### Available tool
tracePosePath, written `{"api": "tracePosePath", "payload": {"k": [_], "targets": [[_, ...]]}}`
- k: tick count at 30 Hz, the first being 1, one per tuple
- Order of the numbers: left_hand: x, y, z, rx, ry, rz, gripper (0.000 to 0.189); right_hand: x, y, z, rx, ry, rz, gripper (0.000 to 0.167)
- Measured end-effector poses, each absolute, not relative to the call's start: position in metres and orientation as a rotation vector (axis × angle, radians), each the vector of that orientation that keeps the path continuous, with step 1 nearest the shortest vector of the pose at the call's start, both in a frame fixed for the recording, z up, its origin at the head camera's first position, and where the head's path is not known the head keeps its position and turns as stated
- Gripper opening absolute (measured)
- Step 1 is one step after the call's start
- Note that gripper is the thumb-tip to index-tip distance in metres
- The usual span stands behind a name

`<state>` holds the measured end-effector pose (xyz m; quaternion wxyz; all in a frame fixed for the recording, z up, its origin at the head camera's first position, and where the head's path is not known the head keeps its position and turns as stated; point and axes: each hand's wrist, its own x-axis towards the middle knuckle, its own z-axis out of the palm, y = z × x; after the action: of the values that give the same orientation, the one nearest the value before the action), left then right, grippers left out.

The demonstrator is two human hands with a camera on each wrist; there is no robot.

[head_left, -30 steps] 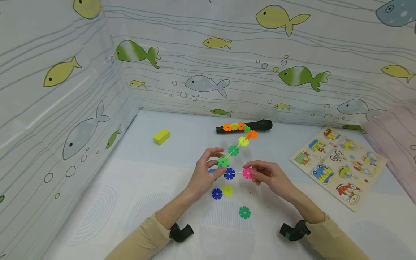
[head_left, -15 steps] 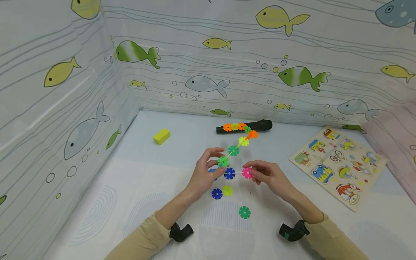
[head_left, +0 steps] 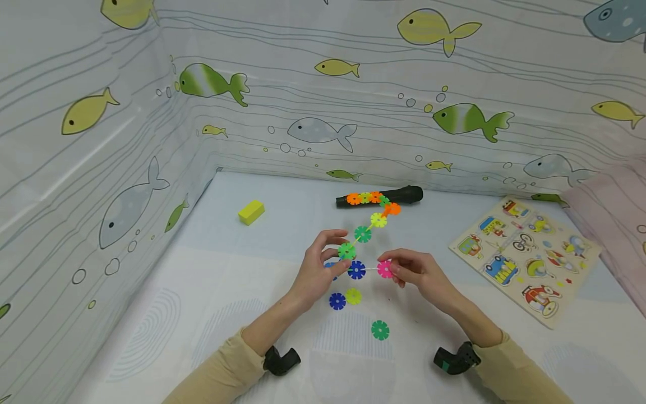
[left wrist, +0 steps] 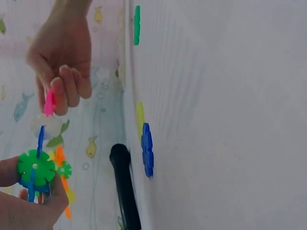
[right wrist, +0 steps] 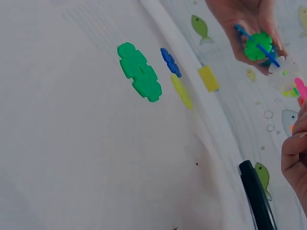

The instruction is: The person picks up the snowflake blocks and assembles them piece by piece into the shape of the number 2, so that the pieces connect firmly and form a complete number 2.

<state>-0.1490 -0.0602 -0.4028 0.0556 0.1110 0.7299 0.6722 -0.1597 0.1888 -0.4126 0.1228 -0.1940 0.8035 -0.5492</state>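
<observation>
A chain of colourful notched plastic snowflake discs is held up between the two hands. My left hand point(head_left: 313, 275) grips it by thumb and fingers around a green disc point(head_left: 346, 251) and a blue disc partly hidden behind the thumb. From there a dark blue disc point(head_left: 356, 270) and an edge-on white disc point(right wrist: 285, 74) lead right to a pink disc point(head_left: 384, 269). My right hand point(head_left: 424, 278) pinches that pink disc between thumb and fingers. The chain's other arm runs away from me through green and yellow discs to an orange one point(head_left: 353, 198).
Loose blue point(head_left: 337, 301), yellow point(head_left: 354, 296) and green point(head_left: 380, 330) discs lie on the table in front of the hands. Behind the chain lies a black microphone point(head_left: 409, 194). A yellow block point(head_left: 251, 212) sits back left, a wooden picture puzzle board point(head_left: 550, 306) on the right.
</observation>
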Motion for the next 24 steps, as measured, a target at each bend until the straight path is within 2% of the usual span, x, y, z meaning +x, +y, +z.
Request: {"api": "tracePosePath", "payload": {"k": [24], "targets": [[-0.1471,-0.0589,-0.405,0.376,2.237,2.026,0.052,-0.1575,0.1849,-0.4194,-0.572,2.356,-1.544,0.03]]}}
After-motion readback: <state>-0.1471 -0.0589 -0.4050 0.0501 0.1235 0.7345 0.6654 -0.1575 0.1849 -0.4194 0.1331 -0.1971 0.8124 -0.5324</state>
